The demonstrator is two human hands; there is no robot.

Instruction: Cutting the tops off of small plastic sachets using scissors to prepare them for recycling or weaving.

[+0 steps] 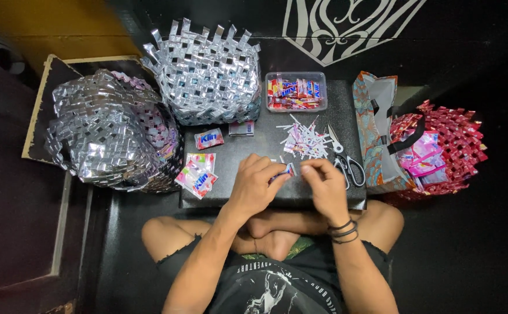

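two silver woven baskets [114, 131] are standing at the left, then three flat sachets [199, 171] and one clear box [296, 92]. the left hand [254, 186] and right hand [327, 186] are meeting, fingers curling closed, pinching one folded strip [288, 170] over the black board [236, 151]. one pair of scissors [346, 163] is lying at the right.

a home craft corner set up on the floor, for weaving baskets out of wrappers

a person sits cross-legged at a low black worktop [324, 116] in a dim spot with a black wall. two shiny silver baskets woven from folded foil wrappers [207, 72] [111, 131] stand beside it, with a red woven wrapper basket [460, 139] opposite. a clear plastic tub of coloured sachets [296, 92], a heap of cut white and pink wrapper strips [305, 139] and steel scissors [347, 163] lie on the worktop.
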